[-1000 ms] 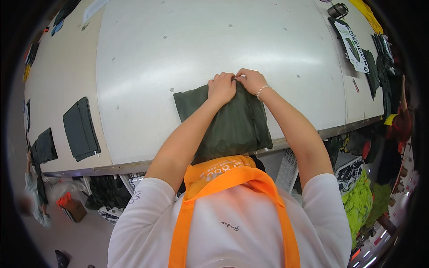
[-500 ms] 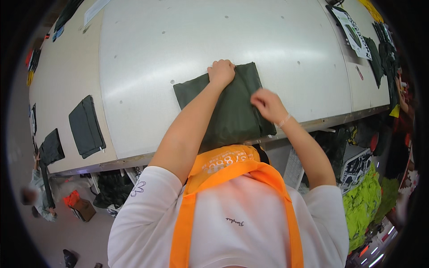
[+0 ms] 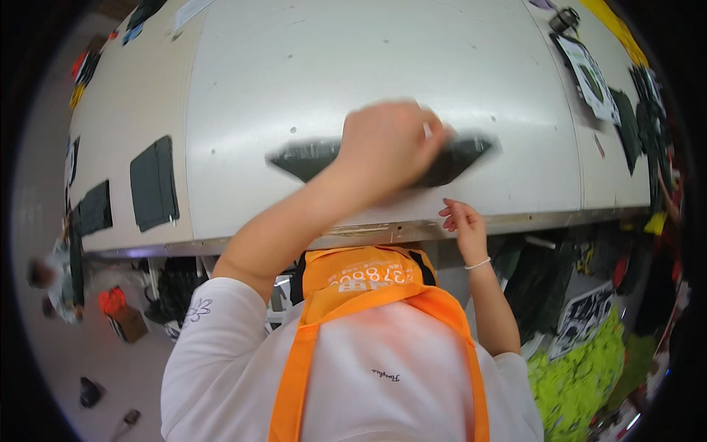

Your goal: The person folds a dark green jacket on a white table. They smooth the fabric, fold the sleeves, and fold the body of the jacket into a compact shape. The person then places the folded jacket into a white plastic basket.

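Note:
My left hand (image 3: 390,144), smeared by motion, is closed on a folded piece of dark green cloth (image 3: 305,156) and holds its upper part. The cloth looks tilted and foreshortened over the metal tabletop, with a slight sheen along its far edge. My hand and forearm hide its middle. To the right and nearer the table's front edge, my right hand (image 3: 465,221) hangs empty, its fingers apart and loosely bent, separate from the cloth.
Pale metal sheeting covers the table (image 3: 258,66). Folded dark pieces (image 3: 155,183) lie at the left. A printed sheet (image 3: 593,81), a dark canister (image 3: 565,20) and more dark cloth (image 3: 626,125) lie at the right. Bright yellow-green fabric (image 3: 578,368) is heaped below. Another person stands far left.
The cloth has gone from lying flat by the front edge to being tilted up in my left hand. My right hand has come off it and moved down, its fingers opening.

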Action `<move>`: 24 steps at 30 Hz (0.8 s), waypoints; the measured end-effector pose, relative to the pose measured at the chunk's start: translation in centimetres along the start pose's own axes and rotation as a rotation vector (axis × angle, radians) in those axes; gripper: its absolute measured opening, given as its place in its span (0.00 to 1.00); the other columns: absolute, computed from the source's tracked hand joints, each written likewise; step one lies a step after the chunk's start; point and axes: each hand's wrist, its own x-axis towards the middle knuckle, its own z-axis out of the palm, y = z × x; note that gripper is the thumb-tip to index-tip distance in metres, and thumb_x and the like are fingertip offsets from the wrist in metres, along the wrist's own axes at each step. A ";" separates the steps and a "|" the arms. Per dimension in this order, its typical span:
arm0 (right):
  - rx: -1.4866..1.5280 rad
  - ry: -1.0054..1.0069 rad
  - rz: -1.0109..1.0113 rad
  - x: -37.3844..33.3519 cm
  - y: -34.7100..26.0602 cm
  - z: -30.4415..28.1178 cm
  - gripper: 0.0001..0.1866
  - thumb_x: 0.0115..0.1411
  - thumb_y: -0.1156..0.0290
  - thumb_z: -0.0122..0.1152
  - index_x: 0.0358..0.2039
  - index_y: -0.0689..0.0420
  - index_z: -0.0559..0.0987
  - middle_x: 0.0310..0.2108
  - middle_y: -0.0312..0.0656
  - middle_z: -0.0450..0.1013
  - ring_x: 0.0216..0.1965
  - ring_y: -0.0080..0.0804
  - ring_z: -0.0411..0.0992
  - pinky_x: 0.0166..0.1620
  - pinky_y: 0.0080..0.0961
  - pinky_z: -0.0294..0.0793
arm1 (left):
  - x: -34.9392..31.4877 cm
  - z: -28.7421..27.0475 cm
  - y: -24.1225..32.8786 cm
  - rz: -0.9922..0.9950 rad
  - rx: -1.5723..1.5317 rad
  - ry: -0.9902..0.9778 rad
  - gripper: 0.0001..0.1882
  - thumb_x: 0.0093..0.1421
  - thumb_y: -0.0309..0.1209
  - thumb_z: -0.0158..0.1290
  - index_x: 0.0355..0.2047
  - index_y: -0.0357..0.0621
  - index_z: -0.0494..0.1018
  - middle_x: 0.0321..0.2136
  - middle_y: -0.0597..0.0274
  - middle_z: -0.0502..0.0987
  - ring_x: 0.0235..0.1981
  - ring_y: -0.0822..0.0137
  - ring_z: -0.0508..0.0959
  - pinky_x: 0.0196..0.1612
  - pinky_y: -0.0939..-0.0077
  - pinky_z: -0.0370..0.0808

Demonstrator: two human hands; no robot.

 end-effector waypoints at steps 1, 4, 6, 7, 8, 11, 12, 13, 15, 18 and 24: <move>0.177 -0.041 0.108 0.7 -1.1 -1.2 0.18 0.64 0.60 0.48 0.47 0.61 0.75 0.36 0.37 0.75 0.33 0.28 0.72 0.33 0.21 0.72 | -1.1 -2.1 2.1 -0.059 -0.008 -0.139 0.12 0.53 0.42 0.57 0.26 0.47 0.79 0.26 0.59 0.78 0.30 0.65 0.77 0.30 0.70 0.72; 0.552 -0.006 0.262 3.6 -2.0 -1.0 0.32 0.63 0.48 0.47 0.55 0.64 0.65 0.49 0.41 0.69 0.48 0.32 0.68 0.52 0.26 0.66 | -2.0 2.7 -4.3 -0.154 0.129 0.129 0.21 0.53 0.46 0.56 0.44 0.50 0.73 0.41 0.49 0.74 0.42 0.55 0.75 0.41 0.66 0.72; 0.208 0.056 0.208 7.4 4.0 -0.8 0.31 0.63 0.48 0.48 0.52 0.65 0.68 0.47 0.42 0.69 0.47 0.31 0.66 0.52 0.27 0.63 | -6.3 8.1 -10.7 -0.393 0.265 0.136 0.33 0.54 0.48 0.55 0.57 0.53 0.60 0.49 0.40 0.68 0.48 0.46 0.70 0.48 0.60 0.69; 0.169 0.112 0.104 8.0 5.4 -0.2 0.28 0.63 0.49 0.49 0.47 0.65 0.71 0.44 0.42 0.70 0.44 0.28 0.65 0.49 0.25 0.64 | -9.4 10.2 -12.7 -0.649 0.267 -0.013 0.41 0.54 0.48 0.55 0.64 0.55 0.50 0.53 0.34 0.63 0.51 0.40 0.67 0.52 0.57 0.66; 0.031 0.081 0.089 8.5 4.3 -0.5 0.27 0.63 0.50 0.49 0.46 0.65 0.71 0.43 0.42 0.70 0.43 0.27 0.66 0.48 0.24 0.65 | -12.1 12.7 -14.2 -0.640 0.013 0.107 0.45 0.55 0.50 0.54 0.66 0.58 0.41 0.53 0.29 0.60 0.53 0.37 0.64 0.54 0.54 0.63; -0.171 -0.042 -0.002 10.1 3.9 -2.1 0.23 0.64 0.54 0.48 0.43 0.64 0.72 0.39 0.41 0.71 0.40 0.26 0.67 0.46 0.23 0.66 | -15.3 15.8 -11.9 -0.752 -0.031 0.367 0.44 0.54 0.49 0.55 0.66 0.61 0.44 0.53 0.30 0.60 0.54 0.36 0.62 0.56 0.54 0.61; -0.234 -0.074 -0.035 10.3 3.0 -2.0 0.22 0.64 0.55 0.48 0.43 0.64 0.72 0.39 0.41 0.71 0.39 0.26 0.67 0.45 0.24 0.66 | -16.0 16.4 -11.3 -0.769 -0.060 0.426 0.44 0.54 0.48 0.55 0.66 0.61 0.45 0.53 0.30 0.59 0.54 0.36 0.62 0.56 0.55 0.61; -0.290 -0.091 -0.074 10.3 2.0 -2.1 0.22 0.65 0.55 0.47 0.42 0.64 0.72 0.38 0.41 0.71 0.39 0.26 0.67 0.44 0.24 0.66 | -16.5 17.0 -10.7 -0.769 -0.090 0.479 0.44 0.54 0.48 0.56 0.66 0.61 0.45 0.53 0.30 0.59 0.54 0.37 0.62 0.56 0.56 0.61; -0.297 -0.215 0.031 11.8 -0.3 -6.2 0.21 0.65 0.56 0.46 0.41 0.64 0.72 0.37 0.41 0.71 0.38 0.26 0.67 0.43 0.23 0.66 | -15.9 17.1 -5.0 -0.925 -0.191 0.485 0.43 0.54 0.47 0.55 0.65 0.60 0.46 0.53 0.38 0.59 0.54 0.39 0.63 0.55 0.59 0.63; -0.509 -0.377 0.042 12.0 -3.8 -6.8 0.23 0.65 0.55 0.46 0.47 0.64 0.70 0.38 0.41 0.71 0.38 0.25 0.67 0.42 0.23 0.67 | -16.4 15.2 -0.3 -1.117 -0.263 0.513 0.43 0.55 0.47 0.55 0.66 0.60 0.45 0.53 0.40 0.58 0.52 0.41 0.65 0.54 0.59 0.65; -0.418 -0.862 -0.284 10.7 -7.1 -1.9 0.35 0.57 0.69 0.59 0.62 0.62 0.56 0.55 0.49 0.63 0.54 0.36 0.63 0.54 0.29 0.63 | -20.6 15.3 5.6 -1.356 -0.133 0.824 0.44 0.54 0.42 0.57 0.66 0.55 0.44 0.50 0.43 0.64 0.51 0.47 0.68 0.53 0.62 0.65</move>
